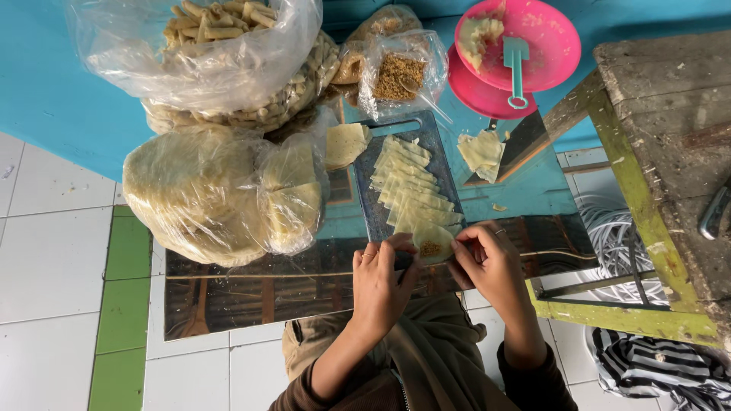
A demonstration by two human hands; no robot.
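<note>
A pale triangular dough wrapper with a small heap of brown filling in its middle lies at the near end of a dark cutting board. My left hand pinches its left edge. My right hand pinches its right edge. Both hands wear rings. A row of several overlapping wrappers runs up the board beyond it.
A clear bag of round dough sheets sits left of the board. Behind stand a bag of rolled pieces, a bag of brown filling with a spoon, and stacked pink plates with a teal spatula. A worn wooden bench is right.
</note>
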